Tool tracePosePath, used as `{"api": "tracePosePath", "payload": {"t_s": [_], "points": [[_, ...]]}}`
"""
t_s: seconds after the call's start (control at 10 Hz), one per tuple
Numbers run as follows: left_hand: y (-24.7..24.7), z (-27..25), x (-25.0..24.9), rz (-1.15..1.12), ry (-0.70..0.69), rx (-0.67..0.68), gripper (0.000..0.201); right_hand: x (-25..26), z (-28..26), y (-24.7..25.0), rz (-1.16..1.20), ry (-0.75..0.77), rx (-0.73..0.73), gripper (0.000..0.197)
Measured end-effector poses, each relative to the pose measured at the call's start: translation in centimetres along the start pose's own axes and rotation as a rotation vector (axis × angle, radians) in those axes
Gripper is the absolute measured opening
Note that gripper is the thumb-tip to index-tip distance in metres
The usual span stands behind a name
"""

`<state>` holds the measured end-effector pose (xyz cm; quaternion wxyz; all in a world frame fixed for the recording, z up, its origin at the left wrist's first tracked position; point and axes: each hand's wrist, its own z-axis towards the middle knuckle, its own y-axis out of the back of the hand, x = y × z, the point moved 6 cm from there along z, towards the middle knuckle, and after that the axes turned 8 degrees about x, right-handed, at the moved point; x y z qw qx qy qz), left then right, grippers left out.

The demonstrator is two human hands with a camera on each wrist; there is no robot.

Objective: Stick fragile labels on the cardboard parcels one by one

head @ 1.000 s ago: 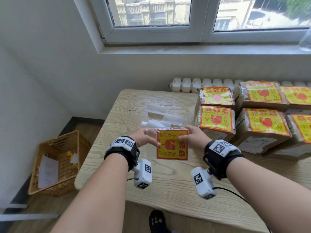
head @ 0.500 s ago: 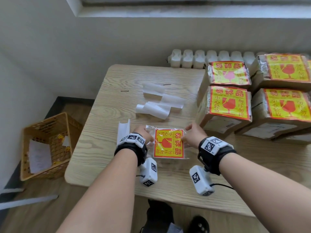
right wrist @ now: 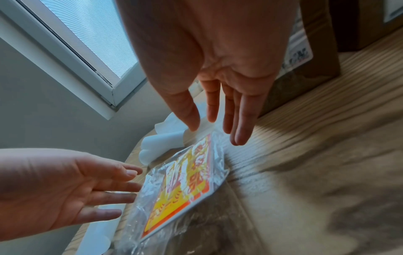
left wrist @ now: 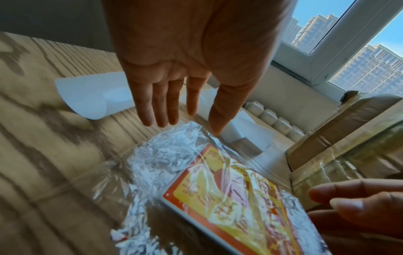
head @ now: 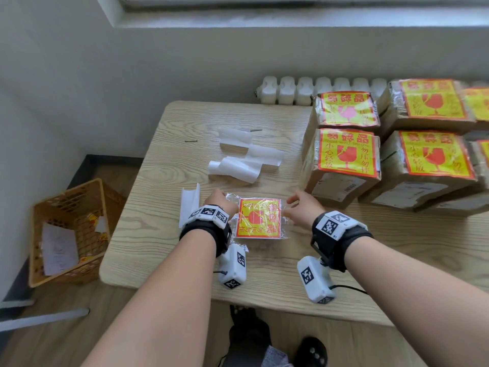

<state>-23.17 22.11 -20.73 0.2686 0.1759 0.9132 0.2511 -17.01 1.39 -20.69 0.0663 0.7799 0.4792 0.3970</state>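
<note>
label pack on table, parcels right, basket left

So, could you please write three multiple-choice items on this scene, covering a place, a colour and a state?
1. Where is the pack of labels?
A. In the basket
B. Flat on the table
C. On a parcel

2. What colour is the basket beside the table?
A. Orange
B. Blue
C. White

3. What are the hands doing?
A. Both gripping the pack
B. Only the right gripping
C. Both open

Key: 1 B, the pack lies on the wood between the hands. 2 A, its lattice walls are orange. 3 C, the left hand and the right hand show straight fingers.
</note>
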Motion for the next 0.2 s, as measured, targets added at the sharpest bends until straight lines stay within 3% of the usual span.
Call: {"api": "tracePosePath", "payload": {"t_s": [0.2], "points": [[0.3, -3.3, -2.1, 0.009, -0.113, -0.105, 0.049, -0.5, -3.2, 1.9, -0.009, 0.102, -0.044, 0.017]]}}
